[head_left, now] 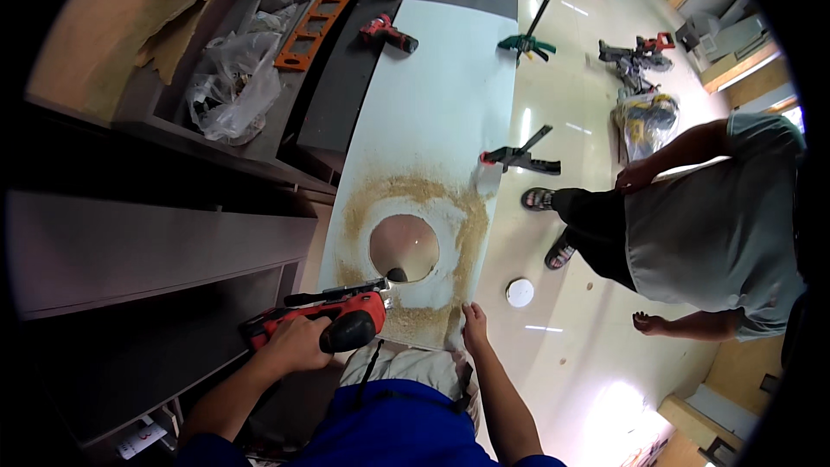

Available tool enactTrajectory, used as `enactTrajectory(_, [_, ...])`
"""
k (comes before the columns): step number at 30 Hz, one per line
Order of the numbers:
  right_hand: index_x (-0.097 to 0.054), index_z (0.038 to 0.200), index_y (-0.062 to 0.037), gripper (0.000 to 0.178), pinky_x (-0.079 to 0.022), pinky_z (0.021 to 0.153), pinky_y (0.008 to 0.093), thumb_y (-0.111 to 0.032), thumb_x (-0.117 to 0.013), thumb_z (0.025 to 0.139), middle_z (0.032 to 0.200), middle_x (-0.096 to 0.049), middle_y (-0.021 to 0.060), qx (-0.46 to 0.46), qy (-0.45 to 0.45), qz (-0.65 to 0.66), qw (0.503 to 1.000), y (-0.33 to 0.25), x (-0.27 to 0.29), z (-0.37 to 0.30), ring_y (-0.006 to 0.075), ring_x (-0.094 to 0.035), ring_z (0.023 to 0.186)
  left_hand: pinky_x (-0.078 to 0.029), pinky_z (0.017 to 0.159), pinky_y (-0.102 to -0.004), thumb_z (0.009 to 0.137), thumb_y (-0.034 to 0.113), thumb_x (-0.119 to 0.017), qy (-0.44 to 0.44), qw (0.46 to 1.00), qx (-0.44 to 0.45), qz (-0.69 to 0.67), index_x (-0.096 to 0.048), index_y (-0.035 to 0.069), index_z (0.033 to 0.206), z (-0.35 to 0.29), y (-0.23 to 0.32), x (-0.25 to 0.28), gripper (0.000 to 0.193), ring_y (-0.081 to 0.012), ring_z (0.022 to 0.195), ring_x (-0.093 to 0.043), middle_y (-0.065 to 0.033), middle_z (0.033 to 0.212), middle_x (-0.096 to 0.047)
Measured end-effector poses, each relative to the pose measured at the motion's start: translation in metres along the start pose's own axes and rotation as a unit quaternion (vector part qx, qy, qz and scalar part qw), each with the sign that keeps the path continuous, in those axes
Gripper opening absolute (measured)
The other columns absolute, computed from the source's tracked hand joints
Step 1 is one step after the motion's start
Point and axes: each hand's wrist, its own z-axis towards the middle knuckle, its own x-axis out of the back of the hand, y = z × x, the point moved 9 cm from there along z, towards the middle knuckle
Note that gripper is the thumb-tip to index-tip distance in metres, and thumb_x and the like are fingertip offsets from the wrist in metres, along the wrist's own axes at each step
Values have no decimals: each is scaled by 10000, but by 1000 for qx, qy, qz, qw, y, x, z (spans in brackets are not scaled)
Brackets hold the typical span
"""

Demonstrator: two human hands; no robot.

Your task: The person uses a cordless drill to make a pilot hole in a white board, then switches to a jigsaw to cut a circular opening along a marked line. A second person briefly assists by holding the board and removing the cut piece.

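Note:
My left hand (pixel 296 347) is closed around the handle of a red and black cordless jigsaw (pixel 363 304). The saw's metal base lies by the near rim of a round hole (pixel 404 247) cut through a long white board (pixel 445 86). Tan sawdust (pixel 406 188) rings the hole. At the board's near right edge my right hand (pixel 475 327) grips the rim with its fingers bent; part of the fingers is hidden. Two bar clamps, a green one (pixel 526 43) and a black one (pixel 522 159), sit on the board's right edge.
A red cordless drill (pixel 388 34) lies on the board's far left side. Left of it are an orange template (pixel 312 33), plastic bags (pixel 233 86) and dark cabinet panels (pixel 164 251). Another person (pixel 705 216) stands at right. A white disc (pixel 520 292) lies on the floor.

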Motion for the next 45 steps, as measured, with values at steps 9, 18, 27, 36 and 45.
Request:
enactTrajectory(9, [-643, 1056, -115, 221, -245, 411, 254, -331, -611, 1019, 661, -479, -75, 3, -49, -12, 999, -6, -13, -5, 41, -339, 454, -570, 720, -512, 789, 289, -757, 33, 999, -2, -23, -678, 72, 972, -5, 29, -10, 295, -429, 789, -705, -192, 805, -719])
enactTrajectory(18, [-622, 1250, 24, 414, -430, 813, 271, -319, -597, 1019, 968, -602, -17, 75, -52, -95, 991, 10, -4, 16, 95, -503, 883, -570, 707, -502, 781, 249, -752, 60, 996, -31, -52, -671, 76, 969, 26, 49, -19, 268, -416, 779, -707, -181, 800, -718])
enactTrajectory(27, [-652, 1211, -40, 447, -410, 771, 259, -437, -649, 1006, 954, -565, -50, 65, -73, -96, 991, 12, -16, 11, 77, -475, 849, -563, 721, -519, 749, 222, -737, 24, 999, -23, -42, -645, 61, 970, 45, 41, -41, 288, -434, 796, -697, -209, 814, -711])
enactTrajectory(36, [-660, 1220, -40, 493, -431, 793, 255, -484, -646, 1007, 1047, -620, -33, -5, -86, -73, 994, 11, -21, 4, 77, -521, 914, -547, 714, -480, 753, 145, -734, 20, 990, -58, -128, -649, 32, 919, 58, 40, -42, 217, -445, 806, -689, -230, 803, -694])
enactTrajectory(45, [-561, 1292, -9, 391, -487, 879, 279, -223, -689, 991, 1101, -694, 59, 41, -43, -35, 998, -23, -22, 7, 112, -626, 1017, -553, 727, -480, 744, 134, -744, -3, 992, -38, -123, -653, 19, 940, 59, 38, -42, 244, -446, 823, -691, -227, 821, -702])
